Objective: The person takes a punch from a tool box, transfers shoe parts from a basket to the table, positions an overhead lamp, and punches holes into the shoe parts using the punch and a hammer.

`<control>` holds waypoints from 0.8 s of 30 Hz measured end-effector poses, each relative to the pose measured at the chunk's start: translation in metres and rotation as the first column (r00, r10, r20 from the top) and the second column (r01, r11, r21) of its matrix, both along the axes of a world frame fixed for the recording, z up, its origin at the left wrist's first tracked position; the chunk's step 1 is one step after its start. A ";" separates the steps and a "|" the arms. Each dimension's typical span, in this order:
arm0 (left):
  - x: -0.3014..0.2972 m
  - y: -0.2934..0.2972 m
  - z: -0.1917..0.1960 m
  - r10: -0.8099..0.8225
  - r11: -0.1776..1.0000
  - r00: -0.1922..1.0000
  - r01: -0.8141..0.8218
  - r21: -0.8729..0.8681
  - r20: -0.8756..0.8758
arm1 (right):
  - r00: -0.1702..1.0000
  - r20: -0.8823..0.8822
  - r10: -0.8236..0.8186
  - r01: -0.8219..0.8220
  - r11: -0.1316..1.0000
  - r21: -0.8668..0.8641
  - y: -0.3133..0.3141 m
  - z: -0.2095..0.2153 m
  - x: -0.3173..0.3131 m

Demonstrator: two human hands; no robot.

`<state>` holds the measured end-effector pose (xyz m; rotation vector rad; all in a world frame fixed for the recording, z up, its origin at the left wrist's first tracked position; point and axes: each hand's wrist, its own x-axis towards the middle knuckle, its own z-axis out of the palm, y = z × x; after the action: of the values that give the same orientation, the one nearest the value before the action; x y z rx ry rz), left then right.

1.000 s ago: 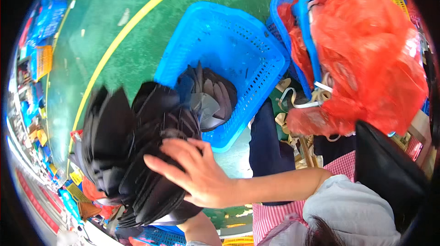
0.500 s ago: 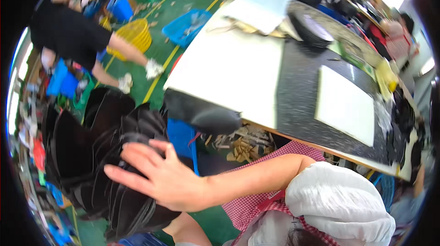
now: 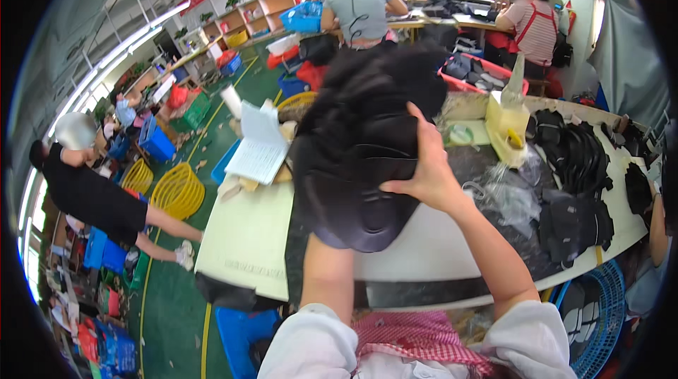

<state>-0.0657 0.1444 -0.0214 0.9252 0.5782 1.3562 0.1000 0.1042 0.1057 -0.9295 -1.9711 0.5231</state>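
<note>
A thick stack of black curved cut pieces [image 3: 360, 160] is held up in front of me, over the table. My right hand [image 3: 434, 174] grips its right side, with the thumb across the near face and the fingers along the edge. My left forearm [image 3: 328, 273] rises under the stack. The left hand itself is hidden behind the pieces, which it appears to support from below. Behind the stack, a white sheet [image 3: 424, 245] lies on the dark part of the tabletop [image 3: 318, 287].
An open booklet [image 3: 260, 142] lies at the table's left. To the right are a yellowish holder [image 3: 507, 125], clear plastic [image 3: 512, 202] and black pieces [image 3: 575, 160]. A blue basket [image 3: 593, 322] stands below right. A person in black [image 3: 95, 192] bends at left; others sit beyond.
The stack has come from the left, beside the table, to above the table in front of me. My right hand has moved from lying across it to gripping its side. My view has lifted.
</note>
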 end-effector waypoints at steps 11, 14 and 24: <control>0.024 0.098 0.014 0.064 0.998 0.995 -0.062 -0.031 0.078 | 0.990 0.023 -0.139 0.138 0.931 -0.337 0.143 -0.078 0.101; -0.017 0.090 0.029 0.336 0.909 0.643 -0.414 0.057 -0.688 | 0.983 0.025 -0.184 0.185 0.982 -0.037 0.134 -0.076 0.101; -0.135 -0.002 0.002 0.522 0.734 0.493 -0.675 0.073 -0.696 | 0.884 0.454 -0.108 -0.047 0.947 0.317 0.079 -0.040 0.082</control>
<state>-0.2011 0.1424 -0.0192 1.0869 1.7463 1.4937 0.1820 0.1832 0.0656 -0.9341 -2.3751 -0.0627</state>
